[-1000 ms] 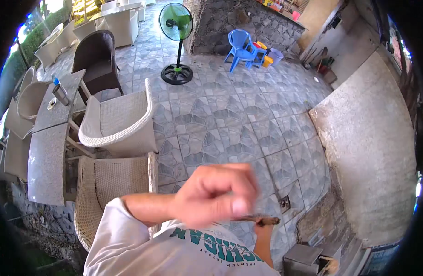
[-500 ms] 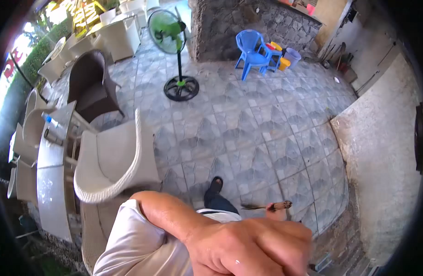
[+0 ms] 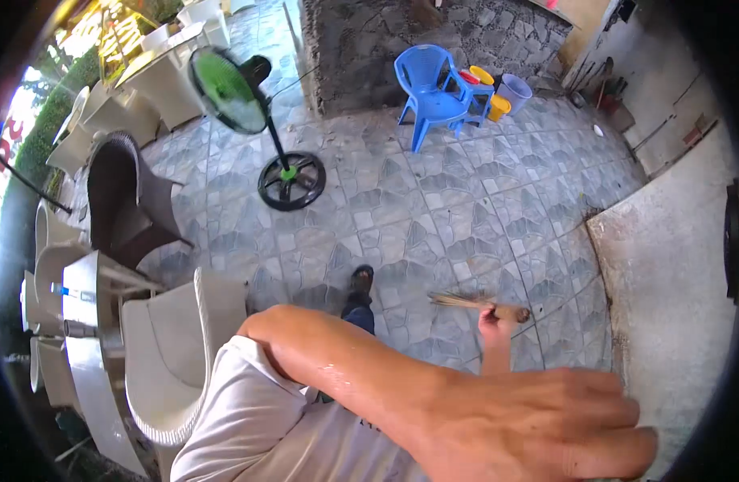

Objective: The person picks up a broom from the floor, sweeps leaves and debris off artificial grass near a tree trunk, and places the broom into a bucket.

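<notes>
My left hand (image 3: 546, 426) is large and close to the camera at the lower right, back upward. Its fingers are curled and close together, the fingertips out of sight; nothing shows in it. The bare forearm crosses above my light shirt (image 3: 261, 414). Farther off, below and right of the middle, my right hand (image 3: 490, 323) grips a bundle of thin sticks, like a short hand broom (image 3: 510, 313). The thick bound end points right and the loose thin ends point left, above the tiled floor (image 3: 385, 209).
A green standing fan (image 3: 289, 181), a blue plastic chair (image 3: 433, 100) and coloured buckets (image 3: 514, 92) stand ahead. On the left are a dark wicker chair (image 3: 132, 205), a white wicker chair (image 3: 164, 345) and a long table (image 3: 100, 394). A pale wall (image 3: 667, 257) is at the right.
My left hand has swung to the lower right across the view. The stick bundle in my right hand sits higher in view. The view has shifted, and a sandalled foot has appeared.
</notes>
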Action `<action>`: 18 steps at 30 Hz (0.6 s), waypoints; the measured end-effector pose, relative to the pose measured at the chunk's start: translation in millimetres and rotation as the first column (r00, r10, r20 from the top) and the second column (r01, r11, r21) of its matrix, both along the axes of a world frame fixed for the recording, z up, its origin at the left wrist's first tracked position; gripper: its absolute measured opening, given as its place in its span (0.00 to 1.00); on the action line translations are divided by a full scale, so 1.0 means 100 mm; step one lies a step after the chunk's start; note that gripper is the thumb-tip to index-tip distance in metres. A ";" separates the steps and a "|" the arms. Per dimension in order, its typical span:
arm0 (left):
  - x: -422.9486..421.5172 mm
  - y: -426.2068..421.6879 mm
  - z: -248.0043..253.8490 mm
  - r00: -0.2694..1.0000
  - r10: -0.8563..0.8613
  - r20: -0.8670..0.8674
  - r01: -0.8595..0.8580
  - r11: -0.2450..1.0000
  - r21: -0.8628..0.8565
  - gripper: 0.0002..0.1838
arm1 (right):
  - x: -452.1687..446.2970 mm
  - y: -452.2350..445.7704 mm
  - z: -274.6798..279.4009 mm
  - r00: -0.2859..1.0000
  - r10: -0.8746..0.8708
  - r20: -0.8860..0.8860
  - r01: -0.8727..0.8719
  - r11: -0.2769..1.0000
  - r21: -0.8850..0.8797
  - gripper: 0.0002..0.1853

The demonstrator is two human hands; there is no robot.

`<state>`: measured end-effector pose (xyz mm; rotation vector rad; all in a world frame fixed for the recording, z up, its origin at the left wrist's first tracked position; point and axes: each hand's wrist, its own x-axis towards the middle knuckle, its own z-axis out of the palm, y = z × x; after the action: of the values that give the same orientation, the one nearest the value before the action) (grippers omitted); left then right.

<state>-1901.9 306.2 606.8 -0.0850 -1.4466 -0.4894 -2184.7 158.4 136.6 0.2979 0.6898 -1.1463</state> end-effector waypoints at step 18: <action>1.63 -4.89 -5.04 -0.335 -0.728 0.598 -0.528 0.671 0.521 0.29 | -0.61 -3.49 0.46 0.820 -0.450 -0.355 0.474 0.880 -0.021 0.14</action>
<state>-1738.7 -182.8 102.6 1.3595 -2.8667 -1.7261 -2246.1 -190.9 182.7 0.3336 1.0080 -1.6714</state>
